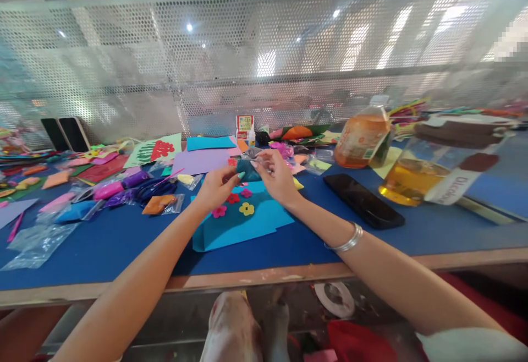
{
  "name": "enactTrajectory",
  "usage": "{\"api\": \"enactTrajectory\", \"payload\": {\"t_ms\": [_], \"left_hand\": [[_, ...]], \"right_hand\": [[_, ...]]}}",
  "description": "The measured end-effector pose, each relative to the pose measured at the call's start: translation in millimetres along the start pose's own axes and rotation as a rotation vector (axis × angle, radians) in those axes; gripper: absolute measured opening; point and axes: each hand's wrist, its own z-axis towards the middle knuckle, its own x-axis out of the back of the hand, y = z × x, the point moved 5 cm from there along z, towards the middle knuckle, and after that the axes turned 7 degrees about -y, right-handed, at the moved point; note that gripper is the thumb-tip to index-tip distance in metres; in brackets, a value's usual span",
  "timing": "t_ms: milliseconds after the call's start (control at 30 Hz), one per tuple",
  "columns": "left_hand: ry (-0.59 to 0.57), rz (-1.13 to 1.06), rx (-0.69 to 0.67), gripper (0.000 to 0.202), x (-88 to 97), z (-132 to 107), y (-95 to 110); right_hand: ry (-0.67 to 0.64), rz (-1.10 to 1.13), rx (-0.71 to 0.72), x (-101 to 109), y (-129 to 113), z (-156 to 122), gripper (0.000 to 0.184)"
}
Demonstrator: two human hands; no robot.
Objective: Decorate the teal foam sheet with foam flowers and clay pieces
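Observation:
Both my hands meet above a bright blue sheet of paper [231,232], around a small clear bag with a dark teal lump [246,170] in it. My left hand [218,187] pinches the bag's left side. On the other side, the fingers of my right hand [275,175] close on its upper right edge. Below them several flower shapes lie on the blue sheet, among them a yellow flower [246,209], a pink flower [219,211] and a red flower [233,198]. The lump's exact material is hard to make out.
Right of my hands lie a black phone [363,199], an orange drink bottle [363,136] and a lidded jar of yellow liquid [421,172]. Small bags such as an orange packet [159,204] crowd the left. A perforated metal screen [214,65] stands behind the table.

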Motion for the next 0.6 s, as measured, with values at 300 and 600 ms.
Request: {"api": "enactTrajectory", "payload": {"t_ms": [300,600], "left_hand": [[0.123,-0.026,0.068,0.028,12.1,4,-22],[0.329,0.380,-0.056,0.024,24.3,-5,-9]], "right_hand": [[-0.222,0.586,-0.562,-2,30,2,0.024],[-0.333,0.442,-0.498,-18,22,-10,0.032]]}}
